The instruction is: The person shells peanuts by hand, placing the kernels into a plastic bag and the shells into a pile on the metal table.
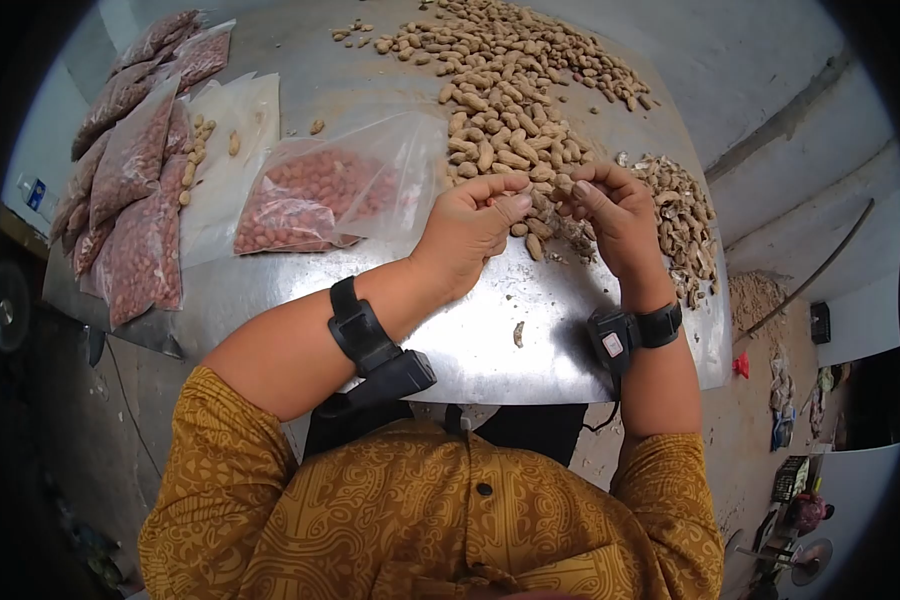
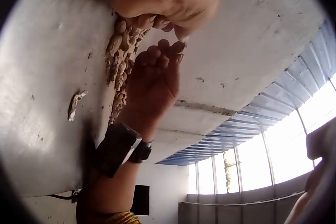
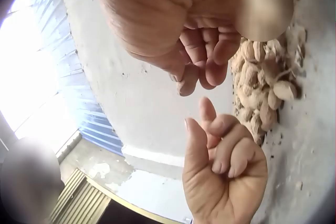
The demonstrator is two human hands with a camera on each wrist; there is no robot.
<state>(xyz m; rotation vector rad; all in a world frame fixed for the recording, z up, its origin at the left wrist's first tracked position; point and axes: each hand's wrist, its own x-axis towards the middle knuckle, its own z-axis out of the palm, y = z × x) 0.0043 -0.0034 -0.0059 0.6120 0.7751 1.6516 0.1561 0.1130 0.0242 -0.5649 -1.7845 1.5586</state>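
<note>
My right hand [image 1: 620,215] pinches a peanut [image 3: 188,80] between thumb and fingertips, at the near edge of the peanut pile [image 1: 515,125]. Facing it on the left, my left hand [image 1: 470,235] has its thumb and forefinger raised, with a small gap between their tips in the right wrist view. Its other fingers curl toward the palm, and what they may hold is hidden. The two hands are close together above the metal table [image 1: 470,350]. In the left wrist view, the right hand [image 2: 155,82] is below the left fingertips.
An open clear bag of red kernels [image 1: 315,195] lies left of the hands, and filled bags [image 1: 130,185] are stacked farther left. Several peanuts lie on flat bags [image 1: 245,120]. Broken shells [image 1: 685,220] form a heap at the right. One shell piece [image 1: 518,334] lies near the front.
</note>
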